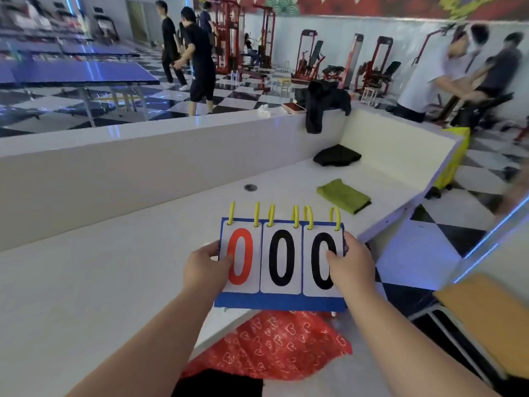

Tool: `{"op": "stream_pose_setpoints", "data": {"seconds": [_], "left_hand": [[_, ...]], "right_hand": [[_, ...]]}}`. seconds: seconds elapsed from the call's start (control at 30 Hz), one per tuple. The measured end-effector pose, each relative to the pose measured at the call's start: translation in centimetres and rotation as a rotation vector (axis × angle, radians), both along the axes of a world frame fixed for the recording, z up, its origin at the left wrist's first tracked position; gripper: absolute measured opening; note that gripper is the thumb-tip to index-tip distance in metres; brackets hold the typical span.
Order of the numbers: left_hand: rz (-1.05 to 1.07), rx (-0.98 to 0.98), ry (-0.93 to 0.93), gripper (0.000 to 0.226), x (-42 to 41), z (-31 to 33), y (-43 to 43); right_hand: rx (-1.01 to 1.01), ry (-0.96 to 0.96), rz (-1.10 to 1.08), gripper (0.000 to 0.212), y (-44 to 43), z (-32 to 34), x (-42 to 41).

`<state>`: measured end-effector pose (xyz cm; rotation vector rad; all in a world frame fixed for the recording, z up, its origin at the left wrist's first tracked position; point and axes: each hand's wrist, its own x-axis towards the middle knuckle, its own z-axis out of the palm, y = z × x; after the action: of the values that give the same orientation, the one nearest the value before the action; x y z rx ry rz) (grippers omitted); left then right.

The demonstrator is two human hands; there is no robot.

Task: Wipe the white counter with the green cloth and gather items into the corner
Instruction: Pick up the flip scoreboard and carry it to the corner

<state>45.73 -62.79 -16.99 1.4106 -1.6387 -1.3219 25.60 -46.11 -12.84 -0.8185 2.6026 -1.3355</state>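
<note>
A blue flip scoreboard (282,262) with yellow rings shows a red 0 and two black 0s. It is held up at the white counter's (114,267) near edge. My left hand (204,266) grips its left side, thumb on the red digit. My right hand (350,263) grips its right side, thumb on the last digit. The folded green cloth (343,195) lies flat on the counter farther right. Beyond it, a black folded cloth (337,155) rests in the far corner by the raised wall.
A raised white ledge (160,150) runs along the counter's back, with a black jacket (323,106) draped over it. A cable hole (250,187) sits in the counter. A red heart-print bag (274,345) lies below the scoreboard, a wooden chair (486,319) at right. People stand beyond.
</note>
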Motion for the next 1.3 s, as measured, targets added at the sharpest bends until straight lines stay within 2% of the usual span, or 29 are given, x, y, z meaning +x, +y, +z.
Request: {"op": "stream_pose_setpoints", "data": {"seconds": [0.27,0.53,0.7,1.0,1.2,1.3], "left_hand": [[-0.138,-0.040,0.047,0.034,-16.1,2.2,10.5],[-0.277,-0.081,0.038,0.034,-29.6,3.2,13.4],[-0.289,-0.055,0.052,0.035,-38.5,1.7,11.7],[-0.210,0.059,0.077,0.027,-54.7,1.5,5.1],[-0.164,0.077,0.013,0.025,-63.1,2.5,1.8],[-0.126,0.080,-0.027,0.029,-66.9,1.8,0.3]], "right_hand": [[-0.007,0.025,-0.146,0.031,13.0,3.0,-13.7],[-0.003,-0.001,-0.266,0.020,18.2,2.4,-25.0],[0.014,0.011,-0.276,0.019,16.7,1.9,-33.4],[-0.023,0.001,-0.254,0.024,8.8,2.5,-50.3],[0.030,-0.030,-0.209,0.042,4.4,2.3,-60.3],[0.073,-0.047,-0.132,0.044,2.1,0.9,-65.5]]}}
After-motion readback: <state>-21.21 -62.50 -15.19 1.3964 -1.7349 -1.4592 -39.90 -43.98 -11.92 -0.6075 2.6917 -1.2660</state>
